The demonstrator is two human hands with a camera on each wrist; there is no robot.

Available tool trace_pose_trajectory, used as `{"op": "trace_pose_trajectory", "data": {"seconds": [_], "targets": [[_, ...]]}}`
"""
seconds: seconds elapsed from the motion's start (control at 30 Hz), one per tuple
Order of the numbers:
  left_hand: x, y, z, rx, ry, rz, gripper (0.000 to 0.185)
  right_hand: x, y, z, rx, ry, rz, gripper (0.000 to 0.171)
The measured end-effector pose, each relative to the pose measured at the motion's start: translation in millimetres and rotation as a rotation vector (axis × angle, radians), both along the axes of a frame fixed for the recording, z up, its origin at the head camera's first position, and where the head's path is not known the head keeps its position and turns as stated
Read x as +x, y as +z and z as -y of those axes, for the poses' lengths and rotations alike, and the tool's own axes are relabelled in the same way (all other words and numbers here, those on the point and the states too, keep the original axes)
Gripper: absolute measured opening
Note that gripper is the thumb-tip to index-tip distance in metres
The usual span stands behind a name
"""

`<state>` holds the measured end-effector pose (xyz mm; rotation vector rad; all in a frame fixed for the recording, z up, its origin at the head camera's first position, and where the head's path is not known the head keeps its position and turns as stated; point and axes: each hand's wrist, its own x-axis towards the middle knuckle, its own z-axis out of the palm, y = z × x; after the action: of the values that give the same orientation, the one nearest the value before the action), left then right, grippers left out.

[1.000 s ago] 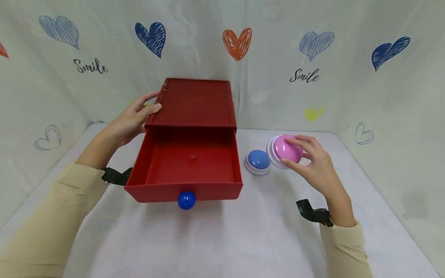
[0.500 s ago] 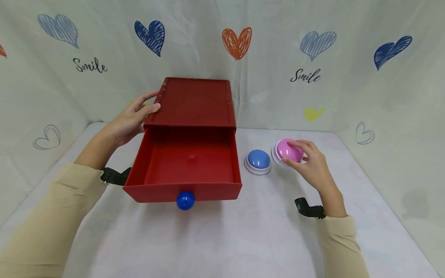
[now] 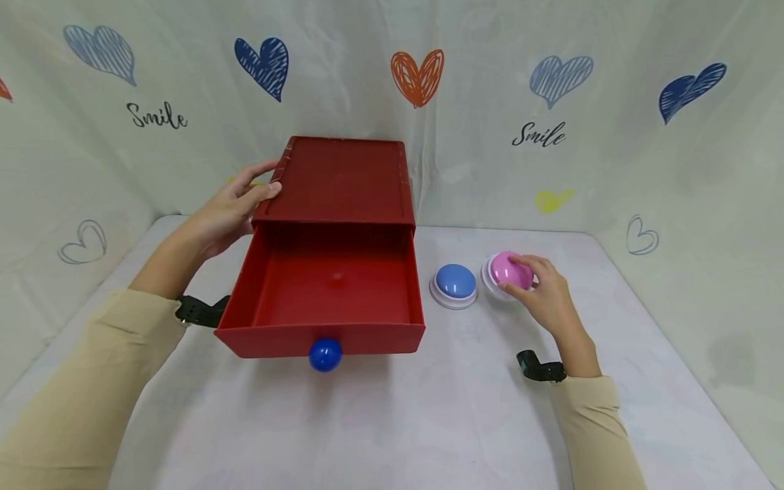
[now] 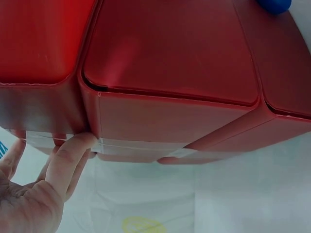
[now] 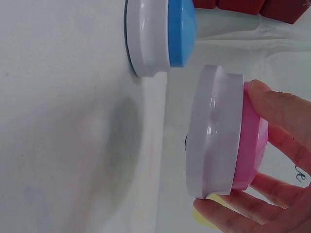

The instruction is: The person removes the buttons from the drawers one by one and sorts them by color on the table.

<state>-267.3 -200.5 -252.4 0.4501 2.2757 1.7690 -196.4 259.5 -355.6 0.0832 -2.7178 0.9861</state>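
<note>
My right hand (image 3: 551,299) holds a pink dome push button (image 3: 512,270) with a white base, thumb and fingers around its rim. The right wrist view shows this button (image 5: 221,133) raised off the table, its base tipped sideways. A similar blue push button (image 3: 456,280) sits on the table just to its left. My left hand (image 3: 223,211) rests against the upper left side of a red drawer cabinet (image 3: 343,180), its fingers nearly straight. The cabinet's drawer (image 3: 333,286) is pulled out, its inside bare, with a round blue knob (image 3: 325,355) in front.
A white cloth with printed hearts (image 3: 418,78) hangs behind the white table (image 3: 453,408). In the left wrist view, clear tape (image 4: 141,145) runs along the cabinet's stacked red sections. Black straps (image 3: 542,367) circle both wrists.
My right hand has moved slightly down and away to the right with the pink push button, leaving a wider gap to the blue one. My left hand and the cabinet stay almost still.
</note>
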Motion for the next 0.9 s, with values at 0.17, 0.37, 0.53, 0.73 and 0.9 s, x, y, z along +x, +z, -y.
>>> {"op": "trace_pose_trajectory", "data": {"seconds": [0.17,0.37,0.53,0.73,0.9], "targets": [[0.3,-0.3,-0.1,0.004,-0.002,-0.003,0.058,-2.6,-5.7,-3.5,0.01,-0.019,0.024,0.055],[1.2,-0.9,0.2,-0.004,0.001,-0.005,0.058,-6.0,-13.2,-7.9,0.029,-0.025,0.061,0.054],[1.5,-1.2,0.2,-0.002,0.002,-0.005,0.058,-8.3,-19.0,-10.3,0.037,-0.02,0.072,0.054],[1.2,-2.4,1.0,-0.017,0.003,-0.008,0.059,-9.5,-23.1,-11.0,0.058,0.0,0.085,0.055],[1.8,-3.1,0.9,-0.015,0.002,-0.01,0.059,-9.4,-24.3,-12.1,0.066,0.003,0.103,0.055]]}}
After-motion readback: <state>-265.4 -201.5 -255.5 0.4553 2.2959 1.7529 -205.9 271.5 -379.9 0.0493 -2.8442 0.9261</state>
